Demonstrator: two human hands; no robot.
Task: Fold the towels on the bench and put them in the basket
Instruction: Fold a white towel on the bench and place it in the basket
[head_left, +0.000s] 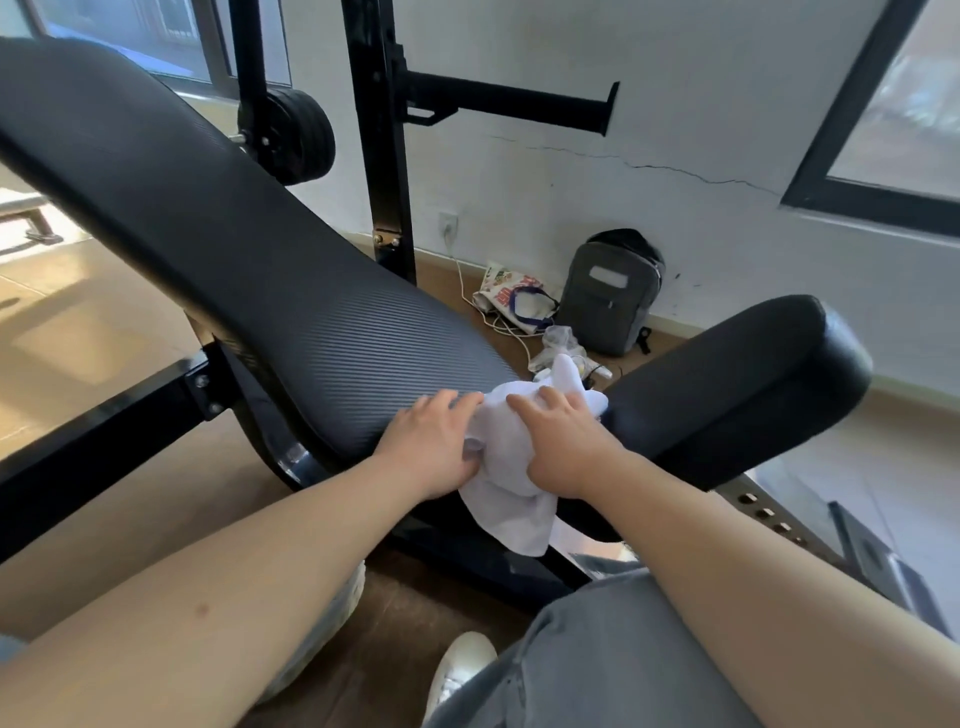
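A crumpled white towel (511, 457) lies in the gap between the black ribbed back pad of the bench (234, 249) and its black seat pad (737, 379). Part of it hangs down below the pads. My left hand (434, 447) lies on the towel's left side, with the thumb tucked under a fold and the fingers stretched along the pad's edge. My right hand (563, 439) rests on top of the towel, fingers curved over the cloth. No basket is in view.
A black rack upright (379, 156) with a horizontal peg stands behind the bench. A grey backpack (613, 296), a printed bag (514, 296), a clear plastic wrapper and white cables lie on the floor by the wall. My grey-trousered knee and white shoes (457, 670) are below.
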